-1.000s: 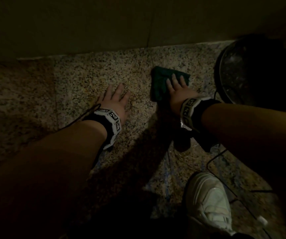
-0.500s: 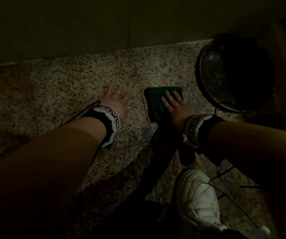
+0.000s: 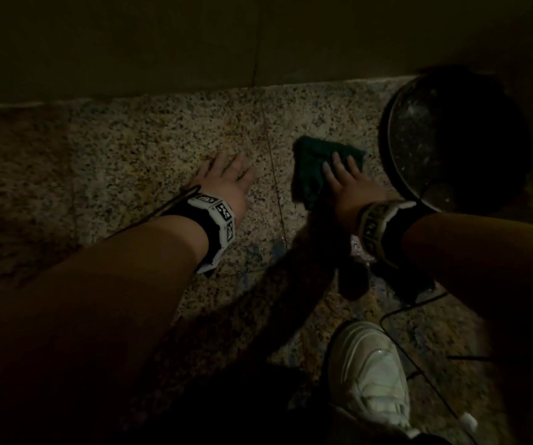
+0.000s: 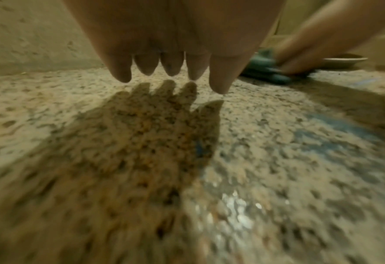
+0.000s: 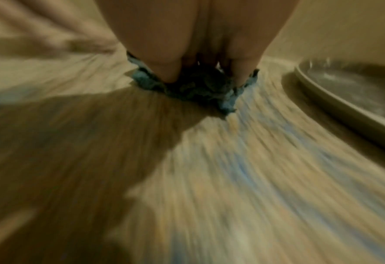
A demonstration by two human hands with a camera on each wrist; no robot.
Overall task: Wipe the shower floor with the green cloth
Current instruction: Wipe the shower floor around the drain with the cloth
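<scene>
Vs half a sec ago, right hand (image 3: 348,191) w/ the green cloth (image 3: 311,170) sits a bit further up the shower floor (image 3: 149,146) toward the wall edge, still just left of the basin (image 3: 397,168); left hand (image 3: 226,181) is about where it was, fingers straight and slightly apart, hovering just over the stone. Cloth is dark green, bunched and folded, lying flat on the speckled floor near its back edge, right of the tile seam. Right fingers lie straight, a little apart, pressing down on it.
</scene>
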